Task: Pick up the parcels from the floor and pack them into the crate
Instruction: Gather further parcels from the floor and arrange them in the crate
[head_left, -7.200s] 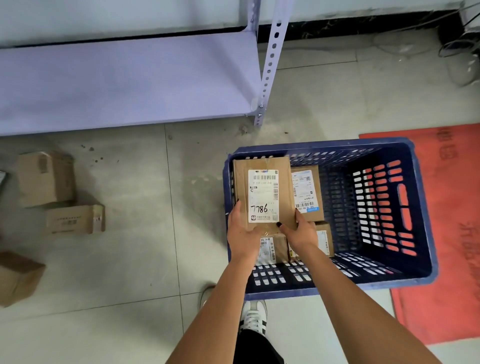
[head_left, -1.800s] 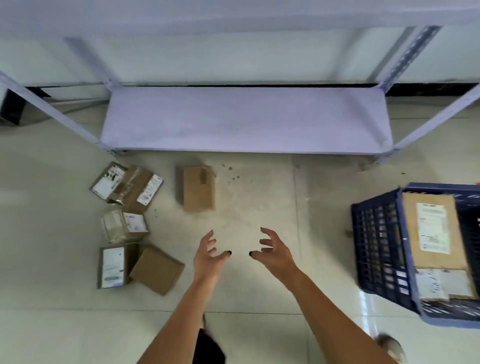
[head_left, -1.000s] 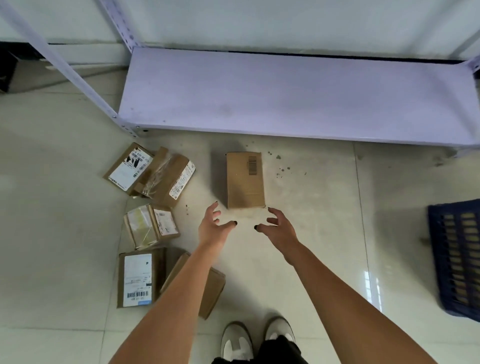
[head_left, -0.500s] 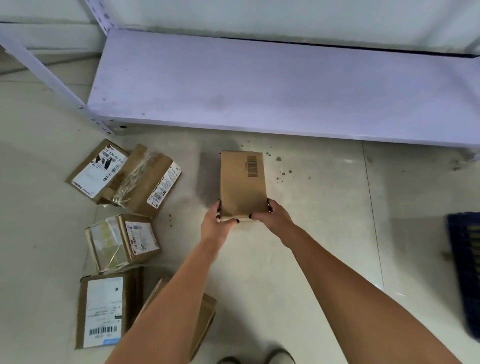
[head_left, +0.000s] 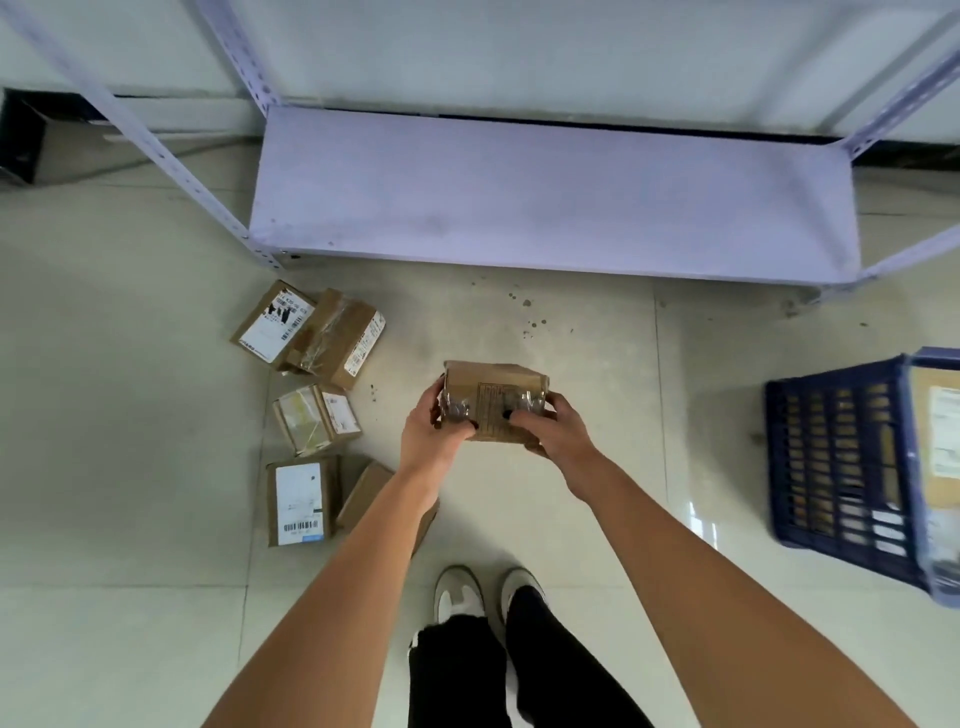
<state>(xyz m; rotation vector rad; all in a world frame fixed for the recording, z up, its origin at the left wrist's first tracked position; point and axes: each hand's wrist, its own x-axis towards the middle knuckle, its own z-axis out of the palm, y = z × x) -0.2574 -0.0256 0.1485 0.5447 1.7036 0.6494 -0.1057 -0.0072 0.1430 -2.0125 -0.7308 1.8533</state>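
At the centre of the frame the left hand (head_left: 434, 434) and the right hand (head_left: 553, 434) grasp one cardboard parcel (head_left: 493, 402) by its two ends, thumbs on top, and it looks lifted clear of the floor (head_left: 130, 415). At the right edge stands the blue crate (head_left: 836, 467), which already holds labelled boxes. Five more parcels (head_left: 317, 415) lie clustered on the floor at centre left, so much of the packing appears left to do. Across the top runs a shelf (head_left: 545, 197).
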